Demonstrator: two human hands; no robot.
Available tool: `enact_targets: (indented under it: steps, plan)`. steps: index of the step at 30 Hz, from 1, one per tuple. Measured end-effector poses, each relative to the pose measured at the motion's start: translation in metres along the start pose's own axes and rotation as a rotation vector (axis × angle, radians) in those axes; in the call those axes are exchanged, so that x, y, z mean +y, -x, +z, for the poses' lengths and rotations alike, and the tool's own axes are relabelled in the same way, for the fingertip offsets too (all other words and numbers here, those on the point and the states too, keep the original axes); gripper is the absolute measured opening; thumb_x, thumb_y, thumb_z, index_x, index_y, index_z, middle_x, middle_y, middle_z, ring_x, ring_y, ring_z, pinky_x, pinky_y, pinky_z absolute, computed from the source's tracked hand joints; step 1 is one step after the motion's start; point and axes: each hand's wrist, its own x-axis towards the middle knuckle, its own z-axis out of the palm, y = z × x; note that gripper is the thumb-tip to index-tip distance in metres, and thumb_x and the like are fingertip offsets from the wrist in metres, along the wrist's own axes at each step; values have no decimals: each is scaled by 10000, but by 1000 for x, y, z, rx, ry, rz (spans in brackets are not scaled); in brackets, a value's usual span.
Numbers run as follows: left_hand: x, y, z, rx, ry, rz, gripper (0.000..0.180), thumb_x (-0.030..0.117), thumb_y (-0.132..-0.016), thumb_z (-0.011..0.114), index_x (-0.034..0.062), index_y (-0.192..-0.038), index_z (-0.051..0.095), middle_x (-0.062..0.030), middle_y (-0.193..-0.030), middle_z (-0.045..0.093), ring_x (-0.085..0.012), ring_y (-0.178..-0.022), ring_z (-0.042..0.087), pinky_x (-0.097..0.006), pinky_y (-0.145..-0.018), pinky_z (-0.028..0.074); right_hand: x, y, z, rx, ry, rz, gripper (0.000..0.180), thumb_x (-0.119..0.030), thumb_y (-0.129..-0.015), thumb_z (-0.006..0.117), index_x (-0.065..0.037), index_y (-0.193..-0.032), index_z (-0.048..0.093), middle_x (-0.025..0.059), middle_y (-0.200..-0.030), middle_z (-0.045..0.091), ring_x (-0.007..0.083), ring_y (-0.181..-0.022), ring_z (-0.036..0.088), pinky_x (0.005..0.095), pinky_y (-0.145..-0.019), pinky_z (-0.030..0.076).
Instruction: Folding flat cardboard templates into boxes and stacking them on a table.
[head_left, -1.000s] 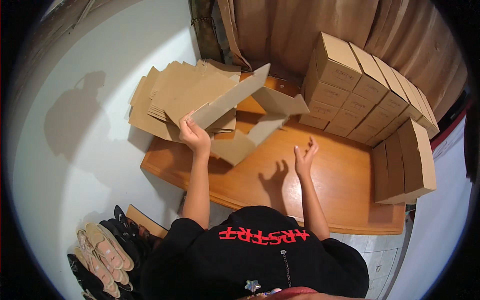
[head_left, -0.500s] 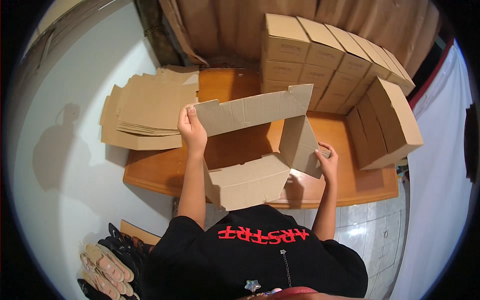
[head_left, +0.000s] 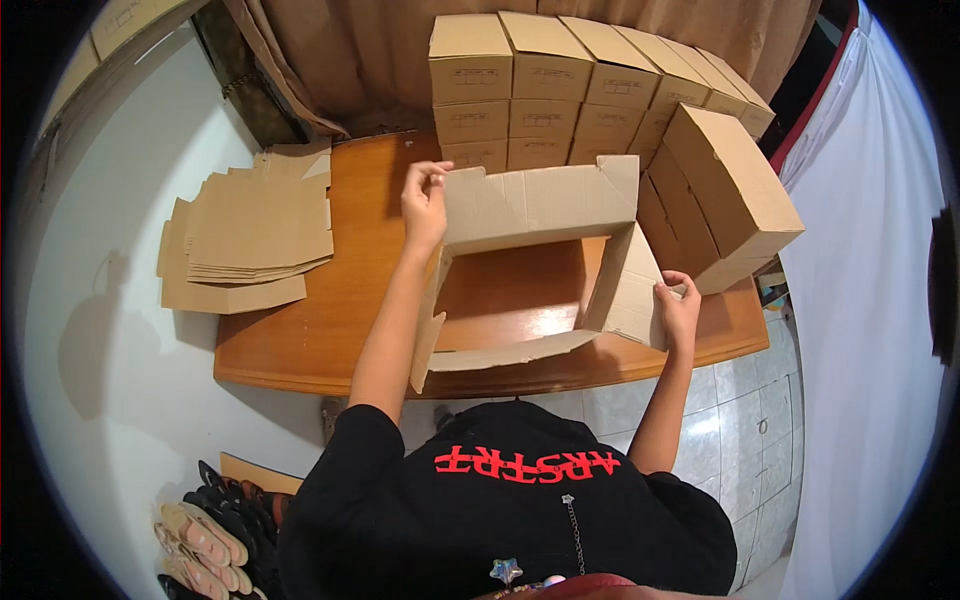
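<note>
An unfolded cardboard box (head_left: 538, 202) stands open above the wooden table, its walls forming a frame through which the tabletop shows. Its flaps stick outward on the far and right sides. At the far left corner, my left hand (head_left: 425, 208) has its fingers bent against the edge of the far flap. My right hand (head_left: 680, 312) pinches the outer edge of the right flap between thumb and fingers. The near wall is seen almost edge-on, with a narrow flap at the left.
Flat cardboard blanks (head_left: 262, 222) lie stacked on the left of the wooden table (head_left: 370, 340). Closed boxes (head_left: 548, 85) stand in stacked rows along the back. More boxes (head_left: 735, 185) are piled at the right. Sandals (head_left: 210, 535) lie on the floor at lower left.
The box has squared up into a wider opening, and its near wall has tipped from facing up to nearly edge-on. My left hand has moved right and up with the far flap.
</note>
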Motion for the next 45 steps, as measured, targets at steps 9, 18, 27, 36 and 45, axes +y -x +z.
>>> enact_targets:
  steps: [9,18,27,36,45]
  plan:
    - [-32,53,6,-411,-523,-293,420,260,-825,577,35,-1176,520,-159,-1258,467,-269,-1190,426,-357,-989,338,51,-24,-19,-70,82,171,177,-46,-699,637,2,-866,600,62,-782,609,128,-728,558,274,-679,459]
    - [64,91,-28,-867,-597,-742,601,330,-707,706,120,-1219,471,-151,-1248,449,-236,-1090,475,-340,-854,440,77,-39,-24,-93,165,206,299,-125,-685,687,-3,-941,594,123,-864,625,195,-793,582,310,-732,463]
    - [43,101,-67,-563,-728,-583,242,-15,-757,563,30,-994,548,-76,-858,625,-167,-830,581,-306,-685,481,78,-24,-21,54,479,-25,382,-149,-675,711,-48,-1018,574,155,-1027,557,304,-949,538,382,-859,422]
    - [-8,117,-68,-265,-1041,-446,160,72,-795,533,18,-850,673,-176,-1158,538,-291,-1113,480,-417,-933,371,59,6,18,-77,792,-48,356,-331,-763,605,-72,-1008,603,145,-1069,514,366,-945,512,456,-811,421]
    - [-29,134,-35,-760,-1112,-757,887,467,-656,669,-100,-1260,351,-282,-1376,247,-382,-1306,196,-513,-1062,127,49,20,44,-85,777,130,501,-258,-727,630,-23,-1145,484,248,-1045,526,409,-960,524,439,-833,435]
